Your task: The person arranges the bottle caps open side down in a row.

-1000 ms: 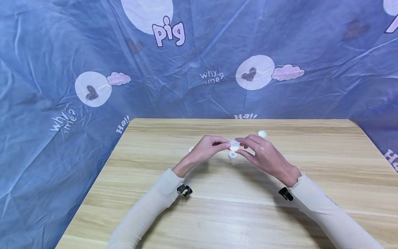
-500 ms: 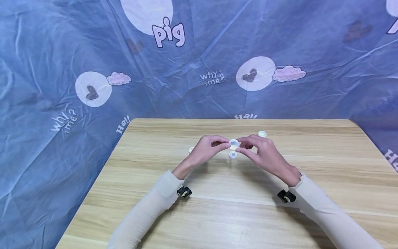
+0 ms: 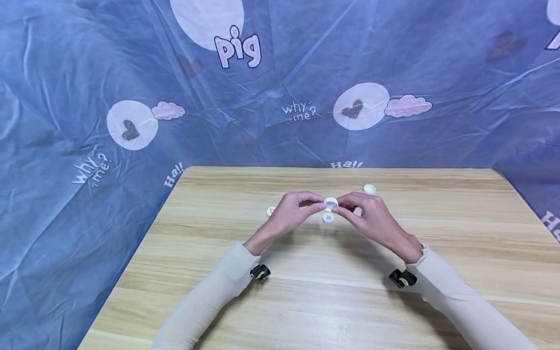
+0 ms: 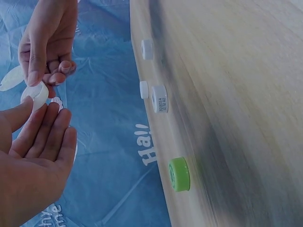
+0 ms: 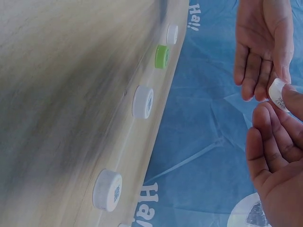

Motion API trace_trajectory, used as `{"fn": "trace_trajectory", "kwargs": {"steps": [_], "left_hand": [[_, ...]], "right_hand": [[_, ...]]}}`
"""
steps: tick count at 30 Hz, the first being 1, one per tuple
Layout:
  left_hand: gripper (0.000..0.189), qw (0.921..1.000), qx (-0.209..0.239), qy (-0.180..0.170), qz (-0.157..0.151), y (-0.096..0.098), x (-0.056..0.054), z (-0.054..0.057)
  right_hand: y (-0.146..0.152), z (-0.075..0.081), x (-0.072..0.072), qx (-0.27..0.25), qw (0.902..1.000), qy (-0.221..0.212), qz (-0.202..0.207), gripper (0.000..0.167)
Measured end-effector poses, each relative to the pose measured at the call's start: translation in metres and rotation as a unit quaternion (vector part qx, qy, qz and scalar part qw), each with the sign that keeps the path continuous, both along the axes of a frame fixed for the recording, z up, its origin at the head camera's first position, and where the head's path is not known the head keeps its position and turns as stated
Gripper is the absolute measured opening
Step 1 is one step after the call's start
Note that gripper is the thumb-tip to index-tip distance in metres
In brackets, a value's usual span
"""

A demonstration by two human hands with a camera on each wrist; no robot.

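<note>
Between the two hands, above the table, is a white bottle cap (image 3: 330, 202) with print on it. My left hand (image 3: 292, 210) pinches its left edge with thumb and fingertips, and my right hand (image 3: 366, 214) pinches its right edge. In the left wrist view the held cap (image 4: 38, 96) is tilted; printing shows on the side of the cap (image 5: 277, 94) in the right wrist view. Just below the hands, another white cap (image 3: 328, 218) with a square code lies on the table.
A white cap (image 3: 369, 189) lies behind the right hand, and one more white cap (image 3: 271, 211) is partly covered by the left hand. The wrist views also show a green cap (image 4: 180, 174). The wooden tabletop (image 3: 306, 311) ends at a blue patterned cloth (image 3: 262, 131).
My right hand's fingers and thumb, spread apart a second ago, have come together on the cap's edge. The cap has tilted, so its rim shows more. My left hand has hardly moved.
</note>
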State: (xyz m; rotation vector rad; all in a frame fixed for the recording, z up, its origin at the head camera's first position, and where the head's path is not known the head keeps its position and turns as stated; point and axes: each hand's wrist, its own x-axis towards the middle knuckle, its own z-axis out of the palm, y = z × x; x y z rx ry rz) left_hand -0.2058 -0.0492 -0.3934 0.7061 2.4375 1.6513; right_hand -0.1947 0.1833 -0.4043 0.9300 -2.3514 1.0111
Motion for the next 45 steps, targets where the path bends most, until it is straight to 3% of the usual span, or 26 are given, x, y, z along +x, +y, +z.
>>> {"fn": "trace_trajectory", "kwargs": {"steps": [16,21,26,29,33,37,45], "left_hand": [[0.027,0.9998,-0.017,0.003,-0.012,-0.005,0.001,-0.004],[0.027,0.9994,-0.018,-0.013,-0.025,-0.011,0.003,-0.003],[0.030,0.9973,-0.006,-0.048,-0.054,-0.018,0.001,-0.003],[0.031,0.9941,0.001,-0.071,-0.083,-0.022,-0.001,-0.005],[0.032,0.9876,0.016,-0.093,-0.125,-0.026,-0.003,-0.006],[0.035,0.9810,0.034,-0.110,-0.156,-0.025,-0.005,-0.007],[0.034,0.9762,0.043,-0.134,-0.165,-0.020,-0.005,-0.008]], "right_hand": [[-0.002,-0.005,0.004,-0.003,0.9998,0.017,0.006,0.014],[-0.002,-0.005,0.006,0.003,0.9994,0.034,0.004,0.016],[0.000,-0.003,0.008,0.006,0.9970,0.074,0.019,0.020],[0.001,-0.003,0.008,0.022,0.9922,0.117,0.037,0.013],[0.000,-0.002,0.009,0.056,0.9839,0.164,0.042,0.043],[-0.001,-0.001,0.011,0.071,0.9778,0.194,0.038,0.045],[-0.002,-0.003,0.010,0.075,0.9665,0.242,0.041,0.043]]}}
